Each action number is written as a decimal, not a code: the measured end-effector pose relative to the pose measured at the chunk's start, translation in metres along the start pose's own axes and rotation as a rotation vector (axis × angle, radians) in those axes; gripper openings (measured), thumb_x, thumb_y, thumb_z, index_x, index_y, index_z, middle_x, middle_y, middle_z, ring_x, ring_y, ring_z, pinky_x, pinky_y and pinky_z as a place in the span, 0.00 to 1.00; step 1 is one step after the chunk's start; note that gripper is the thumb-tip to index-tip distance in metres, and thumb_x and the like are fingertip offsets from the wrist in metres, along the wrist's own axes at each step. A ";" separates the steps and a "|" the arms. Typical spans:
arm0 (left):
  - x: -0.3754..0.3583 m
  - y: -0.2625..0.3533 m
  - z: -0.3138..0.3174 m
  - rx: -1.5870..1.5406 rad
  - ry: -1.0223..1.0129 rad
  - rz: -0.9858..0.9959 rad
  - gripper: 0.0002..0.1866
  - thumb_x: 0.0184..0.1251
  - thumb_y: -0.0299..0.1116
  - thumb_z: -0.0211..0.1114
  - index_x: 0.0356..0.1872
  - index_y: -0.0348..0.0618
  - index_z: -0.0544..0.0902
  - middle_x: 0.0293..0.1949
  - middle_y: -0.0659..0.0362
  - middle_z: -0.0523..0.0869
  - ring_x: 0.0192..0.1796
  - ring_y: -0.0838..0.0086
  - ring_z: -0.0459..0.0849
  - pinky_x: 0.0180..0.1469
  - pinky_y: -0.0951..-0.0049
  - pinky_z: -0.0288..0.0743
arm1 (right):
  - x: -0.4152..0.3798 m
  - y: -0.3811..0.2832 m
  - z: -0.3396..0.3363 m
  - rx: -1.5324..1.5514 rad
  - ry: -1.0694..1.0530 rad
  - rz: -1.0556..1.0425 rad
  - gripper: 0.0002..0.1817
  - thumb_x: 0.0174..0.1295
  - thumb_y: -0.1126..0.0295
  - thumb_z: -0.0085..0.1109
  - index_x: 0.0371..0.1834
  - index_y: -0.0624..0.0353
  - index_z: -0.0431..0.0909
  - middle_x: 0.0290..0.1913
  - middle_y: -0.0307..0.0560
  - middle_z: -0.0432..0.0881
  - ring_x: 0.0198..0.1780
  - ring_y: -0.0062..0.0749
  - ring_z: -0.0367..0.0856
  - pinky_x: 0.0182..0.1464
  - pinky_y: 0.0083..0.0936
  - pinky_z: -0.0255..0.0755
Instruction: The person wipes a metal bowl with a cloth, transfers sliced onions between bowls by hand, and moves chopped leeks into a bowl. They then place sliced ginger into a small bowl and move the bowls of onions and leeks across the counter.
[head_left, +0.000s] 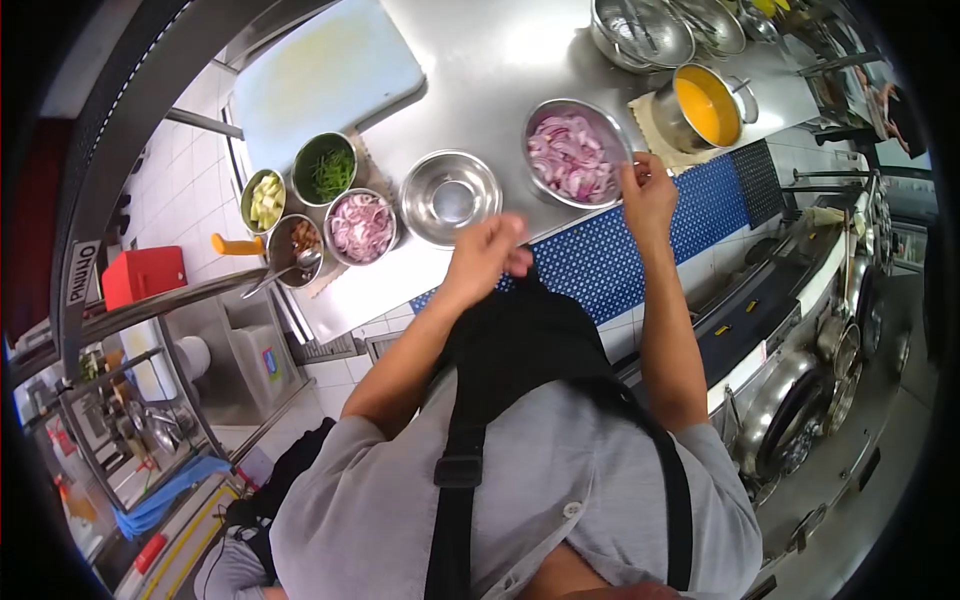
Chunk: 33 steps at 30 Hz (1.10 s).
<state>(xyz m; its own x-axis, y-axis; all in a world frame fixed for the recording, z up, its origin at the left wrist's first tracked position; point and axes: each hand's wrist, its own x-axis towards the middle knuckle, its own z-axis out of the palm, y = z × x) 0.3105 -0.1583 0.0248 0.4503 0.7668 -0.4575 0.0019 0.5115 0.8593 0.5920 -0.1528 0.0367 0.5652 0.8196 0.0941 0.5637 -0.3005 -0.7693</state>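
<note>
My left hand (488, 258), slightly blurred, is at the near rim of an empty steel bowl (452, 200). Its fingers are loosely bent and apart, with nothing seen in them. A larger steel bowl (548, 110) holds sliced red onion (572, 158). The fingers of my right hand (648, 195) are closed at this bowl's right rim. On the left stand small pots of chopped onion (361, 227), cut green herbs (331, 175), pale green chunks (267, 200) and brown pieces (305, 236) with a spoon in them.
A pale cutting board (325, 75) lies at the back left. To the right, a pot of orange liquid (707, 106) rests on a cloth, with steel bowls (642, 35) behind it. A blue patterned mat (640, 265) is below the steel table (480, 60). Part of another person (245, 565) shows at the lower left.
</note>
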 end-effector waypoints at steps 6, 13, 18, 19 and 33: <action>-0.033 -0.043 -0.040 -0.254 0.236 -0.250 0.24 0.82 0.48 0.56 0.58 0.32 0.74 0.47 0.42 0.88 0.36 0.63 0.90 0.37 0.67 0.88 | 0.008 0.007 0.007 -0.018 0.146 -0.100 0.12 0.68 0.69 0.64 0.46 0.69 0.79 0.33 0.53 0.86 0.30 0.31 0.86 0.34 0.31 0.78; -0.010 -0.040 -0.050 -0.432 0.238 -0.076 0.20 0.83 0.44 0.57 0.57 0.35 0.74 0.50 0.44 0.87 0.41 0.63 0.89 0.40 0.68 0.87 | 0.034 0.015 -0.013 0.477 0.094 0.158 0.10 0.71 0.73 0.59 0.48 0.70 0.76 0.32 0.47 0.83 0.25 0.23 0.82 0.25 0.20 0.78; 0.007 -0.026 -0.019 -0.185 -0.033 -0.104 0.22 0.82 0.43 0.58 0.63 0.34 0.76 0.50 0.46 0.87 0.40 0.67 0.90 0.41 0.69 0.87 | 0.053 0.006 -0.040 0.622 0.201 0.140 0.10 0.71 0.74 0.58 0.48 0.71 0.72 0.34 0.49 0.82 0.24 0.26 0.81 0.25 0.23 0.80; 0.020 -0.019 -0.006 -0.138 -0.042 -0.057 0.24 0.82 0.44 0.59 0.63 0.33 0.75 0.49 0.46 0.87 0.38 0.67 0.90 0.39 0.70 0.87 | 0.057 0.005 -0.043 0.629 0.208 0.138 0.10 0.71 0.75 0.58 0.48 0.71 0.71 0.35 0.50 0.82 0.24 0.26 0.81 0.25 0.24 0.81; 0.057 0.047 0.017 -0.044 0.362 0.353 0.05 0.64 0.21 0.63 0.33 0.32 0.74 0.29 0.55 0.80 0.26 0.70 0.87 0.23 0.70 0.86 | 0.054 0.017 -0.075 0.703 0.189 0.104 0.10 0.72 0.76 0.55 0.50 0.67 0.66 0.37 0.50 0.80 0.26 0.30 0.82 0.27 0.31 0.88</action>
<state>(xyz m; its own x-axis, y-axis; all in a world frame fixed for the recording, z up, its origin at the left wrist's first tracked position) 0.3513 -0.0965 0.0429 0.0787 0.9771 -0.1976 -0.1361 0.2069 0.9688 0.6777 -0.1501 0.0758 0.7249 0.6865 0.0568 0.0178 0.0637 -0.9978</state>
